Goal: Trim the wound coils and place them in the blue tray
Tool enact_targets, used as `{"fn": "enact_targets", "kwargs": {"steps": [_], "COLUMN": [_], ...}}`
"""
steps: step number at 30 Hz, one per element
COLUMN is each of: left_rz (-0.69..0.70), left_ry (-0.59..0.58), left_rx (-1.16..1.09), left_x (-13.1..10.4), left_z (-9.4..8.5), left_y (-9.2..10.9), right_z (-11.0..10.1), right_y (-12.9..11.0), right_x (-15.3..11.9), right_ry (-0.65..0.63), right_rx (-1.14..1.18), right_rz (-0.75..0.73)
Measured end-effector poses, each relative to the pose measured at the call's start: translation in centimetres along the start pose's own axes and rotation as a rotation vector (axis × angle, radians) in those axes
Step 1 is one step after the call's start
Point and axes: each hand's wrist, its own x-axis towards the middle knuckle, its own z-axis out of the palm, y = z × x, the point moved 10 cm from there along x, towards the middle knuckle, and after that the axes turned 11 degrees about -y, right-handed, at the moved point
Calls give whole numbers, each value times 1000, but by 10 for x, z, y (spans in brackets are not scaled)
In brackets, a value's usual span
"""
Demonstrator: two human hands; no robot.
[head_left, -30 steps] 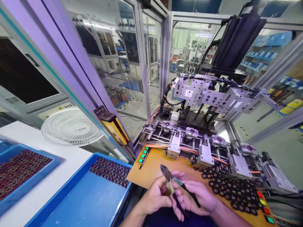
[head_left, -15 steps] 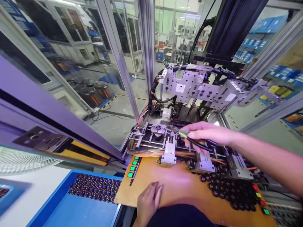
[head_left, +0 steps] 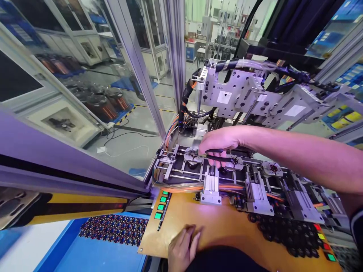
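Black-handled cutters (head_left: 219,155) in right grip (head_left: 217,141)

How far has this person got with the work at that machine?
Done: many small dark parts lie on the orange board. In hand: the right hand holds cutters at the leftmost round fixture; the left hand rests on the board's near edge. Left: the other fixtures remain untouched.

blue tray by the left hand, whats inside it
The blue tray holds a packed patch of small dark round parts at its far end; the near floor is bare. The yellow-and-black bar hides its far left corner.
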Motion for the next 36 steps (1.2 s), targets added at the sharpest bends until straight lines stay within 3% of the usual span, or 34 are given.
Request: {"fn": "enact_targets", "kwargs": {"steps": [7, 14, 22, 28, 32, 36], "left_rz": [3, 3, -20, -12, -18, -6], "left_ry": [32, 70, 60, 66, 28, 34], "left_rx": [-16, -18, -14, -23, -39, -41], "left_x": [3, 5, 5, 0, 0, 3], "left_z": [-3, -7, -6, -2, 1, -2], "left_y": [1, 3, 2, -1, -1, 2], "right_z": [-3, -4, -3, -2, 0, 1], "right_y": [1, 5, 1, 4, -3, -13], "right_x": [6, 1, 8, 2, -2, -33], "right_ry": [-3, 62, 10, 108, 119, 55], "right_rx": [-9, 2, 54, 40, 29, 4], "right_rz": [15, 145, 22, 165, 56, -157]}}
